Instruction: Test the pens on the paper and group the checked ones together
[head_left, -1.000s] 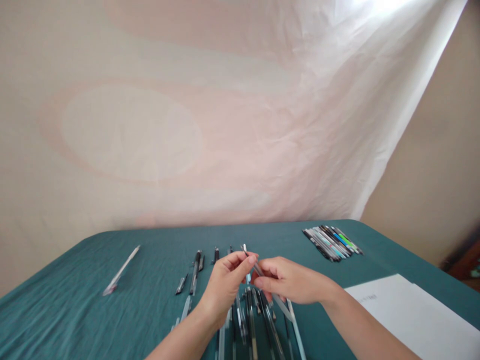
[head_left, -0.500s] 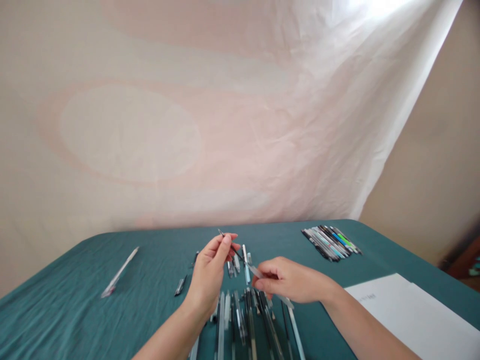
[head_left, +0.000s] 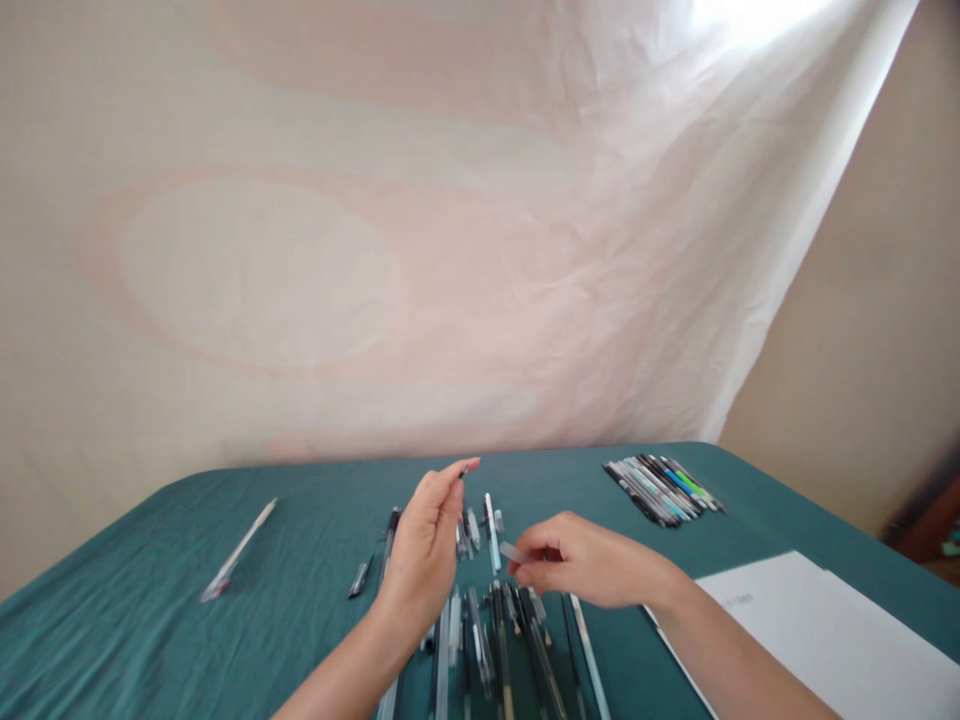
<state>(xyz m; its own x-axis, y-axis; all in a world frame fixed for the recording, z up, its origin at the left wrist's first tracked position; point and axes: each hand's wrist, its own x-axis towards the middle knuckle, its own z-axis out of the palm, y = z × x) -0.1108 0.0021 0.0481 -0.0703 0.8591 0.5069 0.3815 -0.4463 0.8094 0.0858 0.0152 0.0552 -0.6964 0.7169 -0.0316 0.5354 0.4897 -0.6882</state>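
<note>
My left hand (head_left: 426, 545) is raised above the green tablecloth (head_left: 225, 640), its fingertips pinched on a thin dark pen refill whose tip shows at the fingertips (head_left: 466, 466). My right hand (head_left: 581, 560) hovers just to the right, fingers closed on a clear pen barrel (head_left: 514, 551) that points left. Under both hands lie several loose pens and pen parts (head_left: 499, 640) in a rough row.
A neat bundle of several pens (head_left: 664, 486) lies at the far right of the table. A single white pen (head_left: 238, 550) rests at the left. White paper sheets (head_left: 825, 630) lie at the right front. A pale cloth backdrop (head_left: 375, 250) hangs behind.
My left hand has drawn the thin refill out of the barrel and moved it up and left. My right hand stayed nearly in place with the barrel.
</note>
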